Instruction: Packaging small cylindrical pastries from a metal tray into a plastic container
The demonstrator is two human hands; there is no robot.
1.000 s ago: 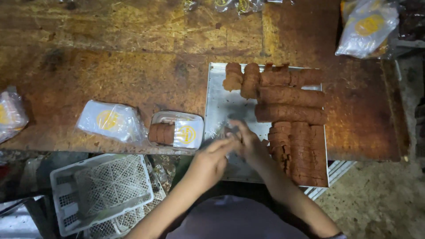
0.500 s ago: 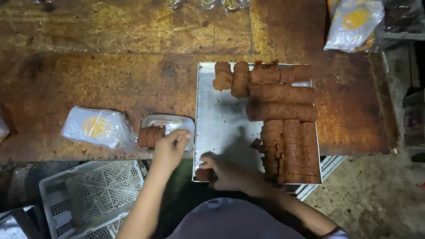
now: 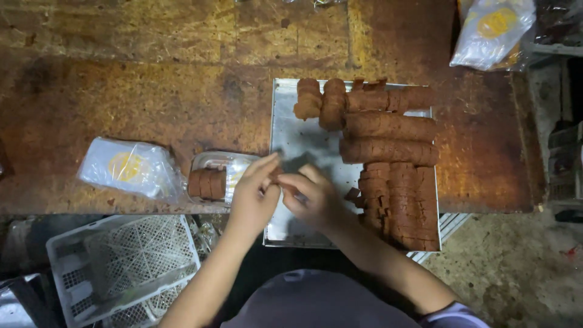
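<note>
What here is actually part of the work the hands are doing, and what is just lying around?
In use:
- left hand and right hand, together over the metal tray
- rows of brown sliced biscuits on the tray
- clear plastic container, partly filled with slices

Lying about:
- sealed packet on the table
- bag at the far corner
- white crate below the table edge

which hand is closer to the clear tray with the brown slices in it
Left. The left hand is right beside the clear tray, at its right end. The right hand is farther right, over the metal baking sheet.
</note>
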